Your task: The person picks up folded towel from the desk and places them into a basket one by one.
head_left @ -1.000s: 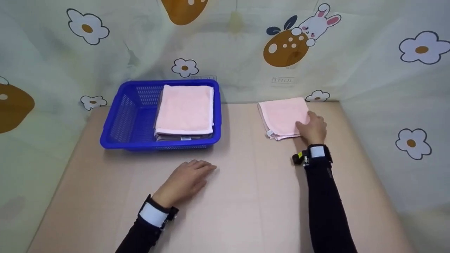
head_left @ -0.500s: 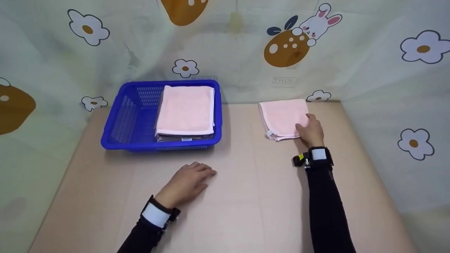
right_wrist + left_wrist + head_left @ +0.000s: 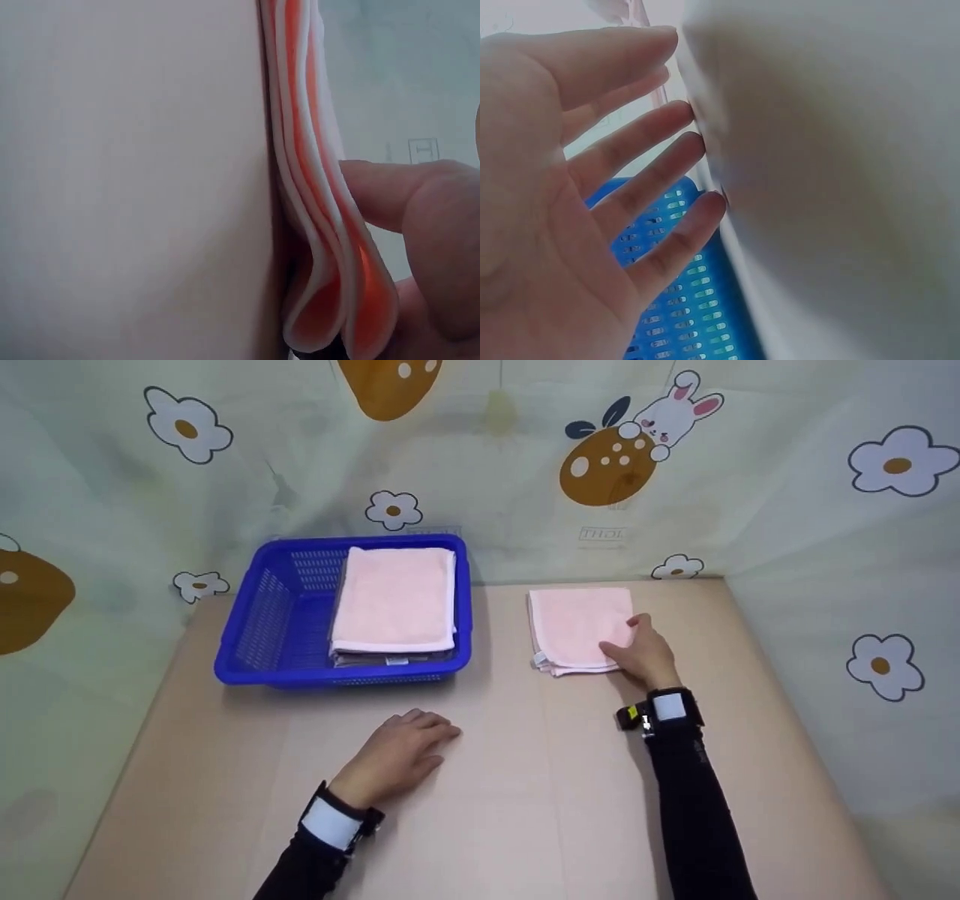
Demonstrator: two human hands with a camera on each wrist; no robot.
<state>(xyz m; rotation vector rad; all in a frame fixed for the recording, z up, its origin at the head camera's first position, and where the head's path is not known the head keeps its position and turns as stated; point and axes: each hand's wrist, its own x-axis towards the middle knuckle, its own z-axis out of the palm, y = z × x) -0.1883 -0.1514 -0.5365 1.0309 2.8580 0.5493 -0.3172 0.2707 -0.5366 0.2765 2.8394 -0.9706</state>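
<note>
A folded pink towel (image 3: pixel 577 626) with white edging and a small white tag lies on the table at the right. My right hand (image 3: pixel 637 656) grips its right edge, thumb on top and fingers around the folded side. From the right wrist view, the towel's layers (image 3: pixel 311 172) show looped folds, and the thumb (image 3: pixel 382 191) presses on them. My left hand (image 3: pixel 397 757) rests with relaxed fingers in front of the blue basket (image 3: pixel 270 676). Its spread fingertips (image 3: pixel 712 206) meet the table surface in the left wrist view. Another folded pink towel (image 3: pixel 397 600) tops a stack inside the basket.
Greyish cloths (image 3: pixel 360 660) lie under the pink towel at the basket's right side. A patterned curtain (image 3: pixel 510 510) with flowers and a rabbit hangs behind and along both sides of the beige table (image 3: pixel 495 825).
My right hand has pulled the pink towel left and a little toward me, away from the back edge. The left hand stays in nearly the same spot, its fingers slightly more spread.
</note>
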